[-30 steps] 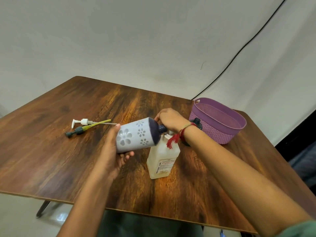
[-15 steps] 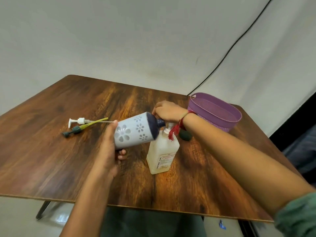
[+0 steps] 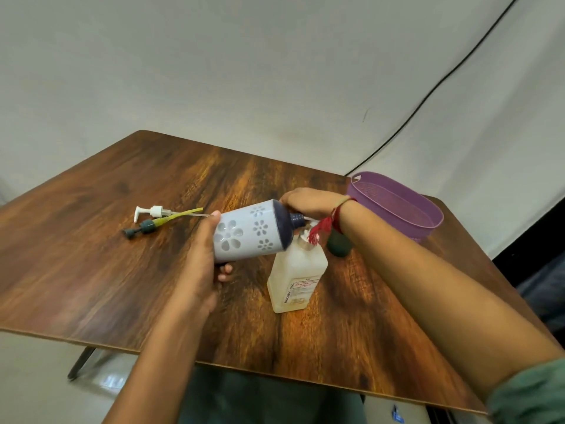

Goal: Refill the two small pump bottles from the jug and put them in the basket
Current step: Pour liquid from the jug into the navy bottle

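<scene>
left hand (image 3: 201,264) wrapped round the flowered jug (image 3: 244,237) mid-frame, tipped sideways over the clear bottle (image 3: 298,276) standing on the table (image 3: 91,255), right hand (image 3: 312,201) curled at the spout, can't tell what it grips, green bottle (image 3: 337,247) behind the wrist, basket (image 3: 428,223) at right, two pumps (image 3: 153,211) lying left

Two hands on one flowered bottle (image 3: 244,237).
The left hand (image 3: 201,264) grips its bottom, thumb on top. The right hand (image 3: 308,203) reaches in from the right, fingers curled round its neck.
</scene>
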